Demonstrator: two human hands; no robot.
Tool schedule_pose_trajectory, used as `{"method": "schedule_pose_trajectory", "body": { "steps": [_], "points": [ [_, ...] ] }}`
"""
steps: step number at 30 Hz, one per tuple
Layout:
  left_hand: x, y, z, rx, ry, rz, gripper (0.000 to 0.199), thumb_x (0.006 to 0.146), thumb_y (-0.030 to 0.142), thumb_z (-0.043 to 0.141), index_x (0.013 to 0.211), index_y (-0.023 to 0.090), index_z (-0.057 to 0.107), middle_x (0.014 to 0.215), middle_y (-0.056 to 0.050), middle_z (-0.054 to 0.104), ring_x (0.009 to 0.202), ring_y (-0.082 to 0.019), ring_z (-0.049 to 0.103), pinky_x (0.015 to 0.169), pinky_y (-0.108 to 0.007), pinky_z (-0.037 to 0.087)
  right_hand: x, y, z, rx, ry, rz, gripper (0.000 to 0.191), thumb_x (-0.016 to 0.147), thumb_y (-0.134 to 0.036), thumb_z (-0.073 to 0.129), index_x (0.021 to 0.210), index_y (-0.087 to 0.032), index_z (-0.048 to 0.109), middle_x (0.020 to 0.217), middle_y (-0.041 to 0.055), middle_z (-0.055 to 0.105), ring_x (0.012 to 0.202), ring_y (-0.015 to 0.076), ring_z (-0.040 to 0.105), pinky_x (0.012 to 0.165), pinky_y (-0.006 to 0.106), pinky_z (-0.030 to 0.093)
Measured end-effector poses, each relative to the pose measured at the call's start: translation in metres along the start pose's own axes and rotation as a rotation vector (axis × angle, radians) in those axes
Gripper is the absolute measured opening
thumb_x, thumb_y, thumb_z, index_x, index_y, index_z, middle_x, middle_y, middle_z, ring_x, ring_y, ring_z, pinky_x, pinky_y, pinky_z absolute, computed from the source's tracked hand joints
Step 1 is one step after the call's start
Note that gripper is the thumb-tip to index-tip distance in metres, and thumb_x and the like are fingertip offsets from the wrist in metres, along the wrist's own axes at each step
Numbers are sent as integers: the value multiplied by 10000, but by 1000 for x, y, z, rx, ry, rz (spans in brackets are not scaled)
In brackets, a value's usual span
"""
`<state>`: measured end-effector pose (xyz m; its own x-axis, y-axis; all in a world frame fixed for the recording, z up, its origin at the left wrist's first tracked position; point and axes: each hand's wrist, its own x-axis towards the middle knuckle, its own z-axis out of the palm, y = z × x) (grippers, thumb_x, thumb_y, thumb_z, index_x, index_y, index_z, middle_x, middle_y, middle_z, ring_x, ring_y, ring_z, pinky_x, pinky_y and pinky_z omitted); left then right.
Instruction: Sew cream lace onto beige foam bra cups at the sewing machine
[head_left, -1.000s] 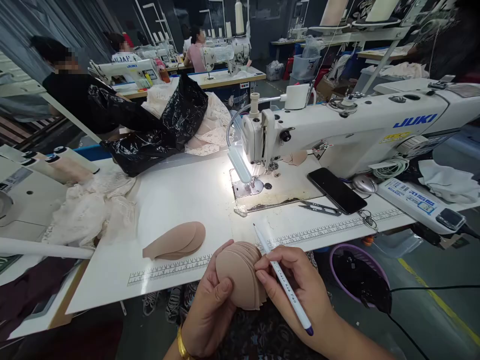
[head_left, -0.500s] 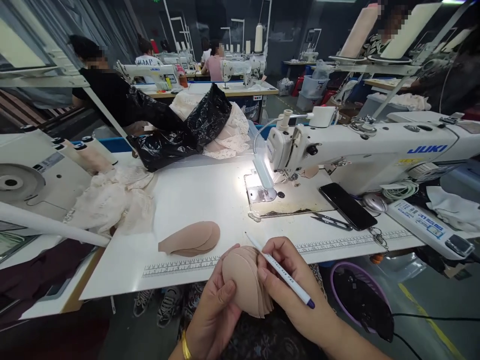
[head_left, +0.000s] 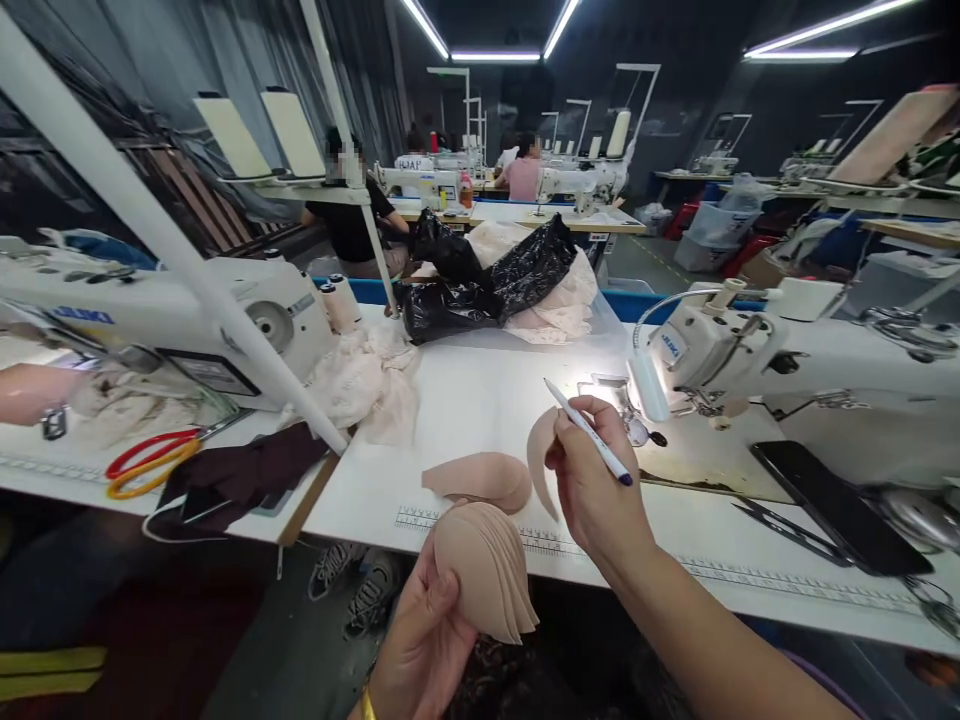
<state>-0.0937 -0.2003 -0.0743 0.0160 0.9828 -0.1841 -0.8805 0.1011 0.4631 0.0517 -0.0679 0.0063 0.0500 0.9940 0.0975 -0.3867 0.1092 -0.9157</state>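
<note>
A fanned stack of beige bra cup pads [head_left: 484, 565] sits in my left hand [head_left: 427, 625], the thumb pressed on its front. My right hand [head_left: 600, 480] is raised over the table, closed on a single beige bra cup pad [head_left: 541, 455]. The same hand carries a white marker pen [head_left: 596, 440] with a dark purple end, its tip pointing up and left. On the table just left of that pad lies a small pile of beige pads [head_left: 480, 478], beside the printed ruler strip [head_left: 551, 543].
At right stands a sewing machine [head_left: 720, 350] with its lamp lit; thread snips [head_left: 795, 532] and a phone [head_left: 840, 505] lie before it. Black plastic bags [head_left: 487, 285] and lace fabric [head_left: 367, 380] lie behind. Red-and-yellow scissors [head_left: 154, 460] are at left. Other people sit further back.
My right hand has moved up and away from the stack with one pad and the pen. My left hand still holds the stack. The view has turned left.
</note>
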Motion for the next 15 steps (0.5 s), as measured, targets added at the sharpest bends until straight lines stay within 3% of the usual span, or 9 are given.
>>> {"method": "schedule_pose_trajectory", "body": {
  "steps": [3, 7, 11, 15],
  "points": [
    [-6, 7, -2, 30, 21, 27, 791, 885, 282, 768, 1573, 353, 385, 1477, -85, 593, 1392, -317, 516, 1222, -446, 359, 13, 33, 7, -107, -19, -113, 204, 950, -335, 619, 1092, -278, 484, 851, -43, 576, 699, 140, 594, 719, 321, 508],
    [-3, 8, -4, 40, 42, 26, 770, 868, 294, 788, 1547, 356, 432, 1473, -87, 594, 1392, -318, 514, 1213, -450, 374, 13, 62, -14, -423, -71, -117, 235, 945, -337, 604, 1109, -255, 457, 876, -19, 554, 760, 178, 590, 735, 357, 518],
    [8, 5, -3, 54, 27, 27, 571, 883, 284, 771, 1419, 371, 596, 1428, -52, 633, 1385, -295, 522, 1212, -439, 378, -5, 49, -39, -592, -167, -127, 197, 968, -322, 580, 1104, -249, 457, 887, -9, 552, 802, 185, 582, 747, 345, 497],
    [18, 0, 7, 101, -30, 12, 462, 884, 275, 766, 1330, 354, 672, 1411, -53, 643, 1376, -301, 528, 1196, -449, 397, -37, 13, -57, -536, -118, -135, 133, 1029, -375, 551, 1088, -256, 554, 820, -12, 557, 744, 158, 545, 685, 295, 450]
  ]
}}
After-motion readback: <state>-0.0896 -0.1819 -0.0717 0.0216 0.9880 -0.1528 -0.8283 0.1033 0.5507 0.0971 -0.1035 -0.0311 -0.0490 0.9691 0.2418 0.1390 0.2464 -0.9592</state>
